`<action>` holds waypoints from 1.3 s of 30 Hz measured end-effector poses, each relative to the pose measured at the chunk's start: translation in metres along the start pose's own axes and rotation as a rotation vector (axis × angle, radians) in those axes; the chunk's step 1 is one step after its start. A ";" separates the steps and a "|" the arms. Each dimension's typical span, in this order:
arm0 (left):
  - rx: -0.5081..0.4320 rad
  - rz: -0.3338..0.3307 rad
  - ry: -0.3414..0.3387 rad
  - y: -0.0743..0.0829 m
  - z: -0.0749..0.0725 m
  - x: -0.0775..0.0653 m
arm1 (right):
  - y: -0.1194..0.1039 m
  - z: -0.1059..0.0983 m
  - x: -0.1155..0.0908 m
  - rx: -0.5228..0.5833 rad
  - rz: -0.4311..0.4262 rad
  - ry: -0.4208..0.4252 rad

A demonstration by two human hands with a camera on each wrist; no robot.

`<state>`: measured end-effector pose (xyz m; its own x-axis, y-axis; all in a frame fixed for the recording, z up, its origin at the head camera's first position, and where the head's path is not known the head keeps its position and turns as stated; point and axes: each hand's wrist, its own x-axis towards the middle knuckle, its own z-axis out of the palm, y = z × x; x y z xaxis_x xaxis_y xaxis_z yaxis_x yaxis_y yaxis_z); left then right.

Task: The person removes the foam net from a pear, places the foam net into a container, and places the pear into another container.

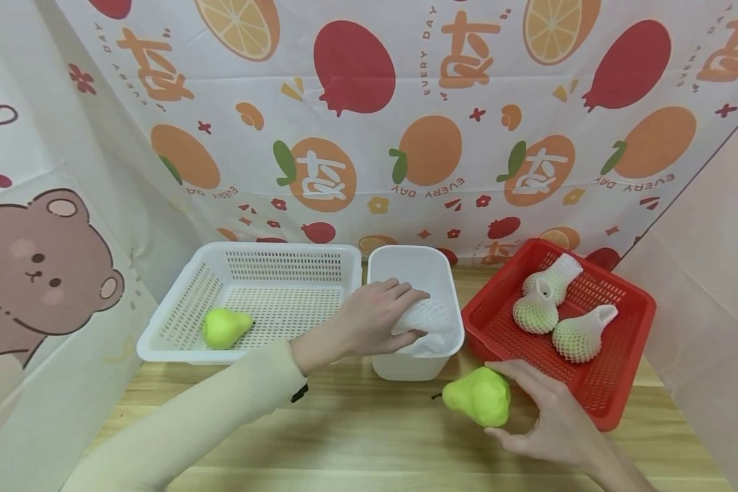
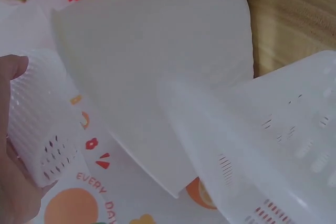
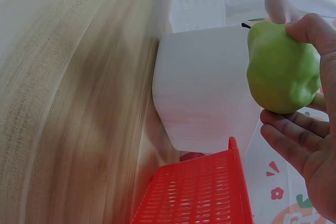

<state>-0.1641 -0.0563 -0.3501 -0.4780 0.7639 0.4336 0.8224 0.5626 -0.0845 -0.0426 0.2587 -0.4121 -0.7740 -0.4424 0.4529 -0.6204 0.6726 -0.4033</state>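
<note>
My left hand [image 1: 375,316] is over the tall white bin [image 1: 408,263] and holds a white foam net sleeve [image 2: 44,103] between thumb and fingers. In the head view the sleeve lies partly behind the fingers, and I cannot tell whether it touches the bin. A bare green pear [image 1: 481,398] is pinched by my right hand [image 1: 550,420], thumb on one side and fingers on the other. It is held above the table in front of the bin, its stem pointing left. Another bare pear [image 1: 224,328] lies in the white perforated basket [image 1: 178,342] on the left.
At the right stands a red perforated basket [image 1: 636,342] with three pears in foam nets [image 1: 581,335]. All the containers stand on a wooden table [image 1: 320,430]. A fruit-print cloth [image 1: 357,157] hangs behind them, with pale cloth on both sides.
</note>
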 end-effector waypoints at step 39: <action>-0.023 -0.157 -0.014 -0.022 -0.017 -0.118 | -0.028 0.033 0.069 0.117 -0.216 0.089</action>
<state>-0.1206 -0.1642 -0.3840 -0.6055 0.6713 0.4275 0.7438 0.6684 0.0040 -0.0823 0.1898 -0.3960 -0.6107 -0.5111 0.6049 -0.7848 0.4924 -0.3763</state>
